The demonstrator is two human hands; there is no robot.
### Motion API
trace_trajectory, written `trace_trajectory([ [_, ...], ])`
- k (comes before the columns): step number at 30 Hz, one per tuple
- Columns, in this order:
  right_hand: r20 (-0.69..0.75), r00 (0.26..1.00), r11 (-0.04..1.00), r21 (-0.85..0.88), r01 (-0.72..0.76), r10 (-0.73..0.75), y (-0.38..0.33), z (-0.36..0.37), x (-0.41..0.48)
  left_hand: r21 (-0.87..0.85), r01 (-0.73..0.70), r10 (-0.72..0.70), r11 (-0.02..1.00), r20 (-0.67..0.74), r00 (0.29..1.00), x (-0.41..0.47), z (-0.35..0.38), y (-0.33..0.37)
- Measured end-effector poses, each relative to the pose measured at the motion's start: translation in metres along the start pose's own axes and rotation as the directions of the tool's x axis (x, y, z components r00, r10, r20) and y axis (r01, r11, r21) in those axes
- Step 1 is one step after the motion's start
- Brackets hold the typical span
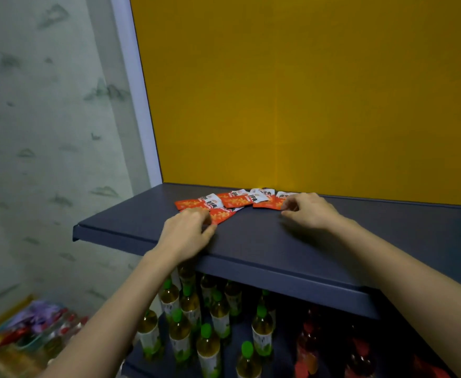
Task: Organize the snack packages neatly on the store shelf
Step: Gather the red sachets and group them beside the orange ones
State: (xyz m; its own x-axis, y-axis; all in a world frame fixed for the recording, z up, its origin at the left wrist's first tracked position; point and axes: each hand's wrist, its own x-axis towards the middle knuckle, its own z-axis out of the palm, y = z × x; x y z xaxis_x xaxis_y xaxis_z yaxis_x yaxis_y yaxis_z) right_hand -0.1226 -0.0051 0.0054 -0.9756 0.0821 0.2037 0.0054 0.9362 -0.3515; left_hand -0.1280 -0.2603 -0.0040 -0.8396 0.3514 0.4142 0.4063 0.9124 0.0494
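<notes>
Several small red-and-white snack packets [236,201] lie flat in a loose overlapping row near the back of a dark blue shelf [264,241], against a yellow back panel. My left hand [188,233] rests palm down at the row's left end, its fingers pinching the nearest red packet [221,216]. At the right end, my right hand [309,211] has curled fingers touching the edge of the last packet [270,204], part of which it hides.
Below the shelf stand several bottles with green caps [207,331] and, to the right, red bottles [311,342]. A basket of mixed packages [32,328] sits on the floor at the lower left. A patterned wall is on the left.
</notes>
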Motion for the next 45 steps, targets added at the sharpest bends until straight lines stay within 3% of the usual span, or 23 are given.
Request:
trace_trajectory([
  [7, -0.092, 0.963, 0.966, -0.041, -0.257, 0.252, 0.02, 0.003, 0.068, -0.024, -0.047, 0.048, 0.999, 0.048, 0.998, 0.099, 0.035, -0.004],
  [10, -0.04, 0.927, 0.926, -0.033, -0.375, 0.374, 0.029, 0.009, 0.084, -0.048, -0.073, 0.078, 0.996, 0.111, 0.991, 0.133, 0.052, 0.001],
  [15, -0.013, 0.902, 0.902, 0.039, -0.43, 0.431, 0.029, 0.023, 0.106, -0.075, -0.099, 0.12, 0.992, 0.379, 0.918, 0.18, 0.072, 0.002],
  [24, -0.068, 0.838, 0.839, 0.106, -0.534, 0.542, 0.003, 0.044, 0.129, -0.329, -0.063, 0.198, 0.942, 0.394, 0.898, 0.215, 0.082, -0.014],
  [26, -0.071, 0.813, 0.814, 0.112, -0.569, 0.578, -0.002, 0.047, 0.13, -0.479, -0.005, 0.222, 0.878, 0.398, 0.89, 0.22, 0.08, -0.022],
  [29, -0.1, 0.767, 0.773, 0.078, -0.629, 0.634, -0.013, 0.052, 0.132, -0.703, 0.162, 0.205, 0.693, 0.407, 0.89, 0.226, 0.075, -0.042],
  [32, -0.142, 0.741, 0.747, -0.015, -0.664, 0.656, -0.023, 0.058, 0.135, -0.77, 0.313, 0.127, 0.557, 0.451, 0.884, 0.233, 0.078, -0.065],
  [34, -0.137, 0.734, 0.74, -0.014, -0.673, 0.665, -0.024, 0.061, 0.139, -0.75, 0.345, 0.109, 0.564, 0.481, 0.87, 0.236, 0.079, -0.077],
  [39, -0.047, 0.733, 0.731, 0.136, -0.668, 0.679, -0.02, 0.057, 0.141, -0.716, 0.312, 0.105, 0.624, 0.473, 0.875, 0.24, 0.076, -0.091],
  [45, 0.018, 0.743, 0.695, 0.34, -0.633, 0.669, -0.015, 0.052, 0.133, -0.653, 0.325, 0.127, 0.684, 0.545, 0.829, 0.23, 0.072, -0.096],
])
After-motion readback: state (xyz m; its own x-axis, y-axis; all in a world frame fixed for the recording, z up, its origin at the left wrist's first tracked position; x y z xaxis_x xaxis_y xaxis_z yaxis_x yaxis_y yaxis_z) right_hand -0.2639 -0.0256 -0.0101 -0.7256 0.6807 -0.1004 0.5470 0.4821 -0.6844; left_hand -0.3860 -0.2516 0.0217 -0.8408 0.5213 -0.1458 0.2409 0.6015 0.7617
